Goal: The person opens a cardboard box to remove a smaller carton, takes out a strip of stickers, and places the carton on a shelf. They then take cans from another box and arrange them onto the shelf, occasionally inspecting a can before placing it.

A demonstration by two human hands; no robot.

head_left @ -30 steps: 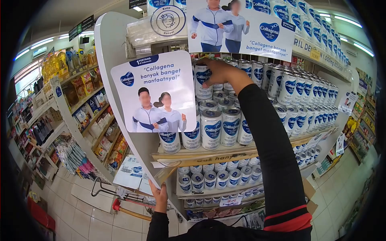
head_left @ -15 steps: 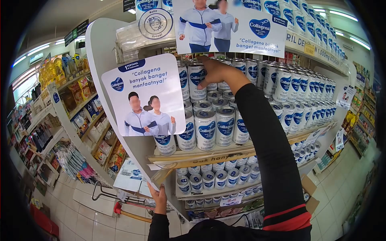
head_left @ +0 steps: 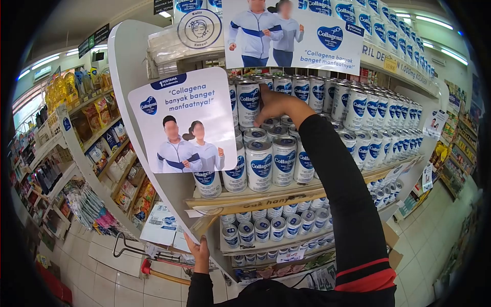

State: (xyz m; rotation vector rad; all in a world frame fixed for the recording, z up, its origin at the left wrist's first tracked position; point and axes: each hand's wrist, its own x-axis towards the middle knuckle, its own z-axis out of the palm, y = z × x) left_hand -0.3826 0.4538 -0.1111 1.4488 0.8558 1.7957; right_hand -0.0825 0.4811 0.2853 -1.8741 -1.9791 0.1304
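My right hand (head_left: 282, 106) reaches among white and blue Collagena cans on the upper shelf. Its thumb and fingers are apart, just right of a can (head_left: 249, 104) standing on the stacked upper layer. Below it are the lids of lower cans, and a front row with one can (head_left: 259, 166) faces me. Low down, my left hand (head_left: 198, 253) grips the lower edge of the white side panel (head_left: 125, 97), its thumb on the near side; some fingers are hidden.
A promo card (head_left: 184, 120) covers part of the left cans. Above hangs a wide banner (head_left: 312, 43). More cans (head_left: 262, 230) fill the lower shelf. A hand cart with a red and yellow handle (head_left: 166, 276) and a white carton (head_left: 159, 225) stand at lower left.
My right hand has come off the top of the can and moved slightly right and down. The can now stands with its label uncovered. My left hand keeps its grip on the panel.
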